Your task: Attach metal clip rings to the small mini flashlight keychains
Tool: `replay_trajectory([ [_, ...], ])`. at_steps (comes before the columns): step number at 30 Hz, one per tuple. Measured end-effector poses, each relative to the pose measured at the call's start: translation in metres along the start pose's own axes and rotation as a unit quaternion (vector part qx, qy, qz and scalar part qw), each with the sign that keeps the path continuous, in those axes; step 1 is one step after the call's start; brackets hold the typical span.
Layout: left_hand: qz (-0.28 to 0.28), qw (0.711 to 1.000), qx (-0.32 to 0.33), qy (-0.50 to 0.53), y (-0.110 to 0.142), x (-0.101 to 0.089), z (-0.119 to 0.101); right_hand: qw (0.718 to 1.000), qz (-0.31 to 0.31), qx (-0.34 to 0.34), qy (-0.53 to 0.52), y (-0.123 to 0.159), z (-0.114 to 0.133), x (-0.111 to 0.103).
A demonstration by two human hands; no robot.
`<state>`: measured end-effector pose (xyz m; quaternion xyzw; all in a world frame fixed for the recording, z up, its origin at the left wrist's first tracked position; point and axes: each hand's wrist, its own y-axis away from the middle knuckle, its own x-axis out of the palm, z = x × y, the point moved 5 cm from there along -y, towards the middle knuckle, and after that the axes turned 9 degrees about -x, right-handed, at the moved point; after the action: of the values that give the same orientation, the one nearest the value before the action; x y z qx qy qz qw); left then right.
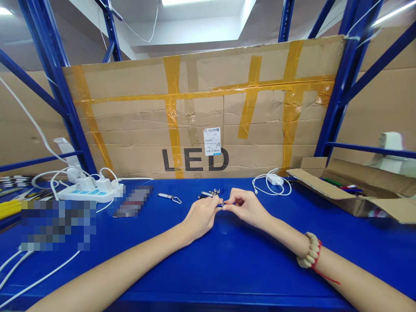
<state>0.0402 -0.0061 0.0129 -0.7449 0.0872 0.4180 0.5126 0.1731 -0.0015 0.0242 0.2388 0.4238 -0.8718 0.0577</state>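
Midway between the side edges of the blue table, nearer its back edge, the left hand and the right hand meet, fingers curled, each seeming to pinch one small metallic piece at the fingertips, probably because so slight a thing leaves no room for a fuller grip; its exact form is hidden. Just behind the left hand lies a cluster of metal trinkets, apparently for easy reach, with a silver tube with a clip apart to its left, while the open carton by the right edge probably keeps its pens from rolling.
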Motion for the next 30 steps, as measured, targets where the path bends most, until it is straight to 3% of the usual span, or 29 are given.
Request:
replay_trajectory([
  [10,0.018,1.0,-0.015,0.011,-0.002,0.004,0.007,0.977,0.034,0.197,-0.075,0.005,-0.011,0.008],
  [16,0.049,0.997,-0.036,0.047,-0.004,0.006,0.012,0.978,0.037,0.196,-0.055,0.006,-0.014,0.008],
  [21,0.066,0.992,-0.049,0.095,-0.006,0.008,0.016,0.986,0.053,0.158,-0.032,0.006,-0.019,0.006],
  [30,0.056,0.968,-0.088,0.227,-0.009,0.006,0.022,0.984,0.067,0.162,-0.035,0.005,-0.019,0.003],
])
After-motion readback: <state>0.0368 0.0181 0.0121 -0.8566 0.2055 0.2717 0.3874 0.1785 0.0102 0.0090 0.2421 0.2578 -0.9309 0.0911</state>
